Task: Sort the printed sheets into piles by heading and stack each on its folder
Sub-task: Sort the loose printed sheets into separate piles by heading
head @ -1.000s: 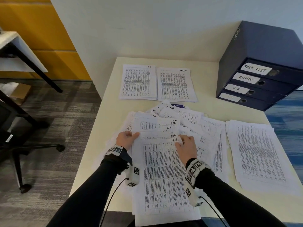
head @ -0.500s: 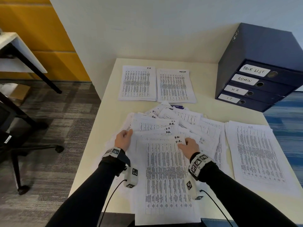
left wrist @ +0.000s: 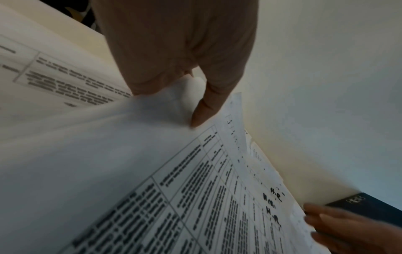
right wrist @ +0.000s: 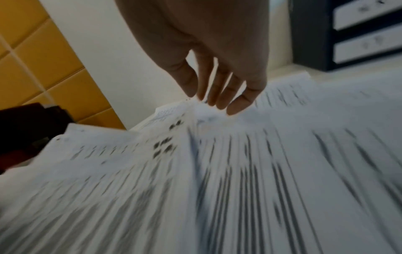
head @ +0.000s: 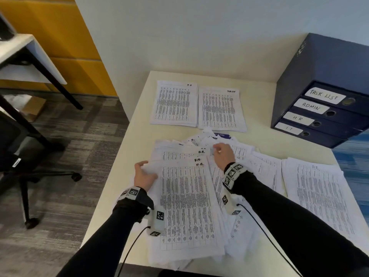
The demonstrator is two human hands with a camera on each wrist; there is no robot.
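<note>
A loose heap of printed sheets (head: 249, 162) lies in the middle of the table. On its near side are several sheets headed H.R. (head: 187, 204). My left hand (head: 145, 166) pinches their upper left corner, thumb (left wrist: 202, 110) on top, and the paper (left wrist: 130, 154) curls up there. My right hand (head: 216, 149) hovers farther back over the heap with straight fingers (right wrist: 237, 103) at the sheet tops, holding nothing. Sorted piles lie at the back: one headed H R (head: 173, 102) and one headed TASK LIST (head: 219, 108). Another pile (head: 319, 196) lies at the right.
A dark blue box of folders (head: 323, 76) labelled TASK LIST, ADMIN, HR and IT stands at the table's back right corner. The table's left edge (head: 111, 176) runs just beside my left hand. An office chair (head: 20, 156) and another desk stand on the carpet at the left.
My right hand has left the top right corner of the H.R. sheets and gone forward over the heap. My left hand still holds the left corner, now lifted a little.
</note>
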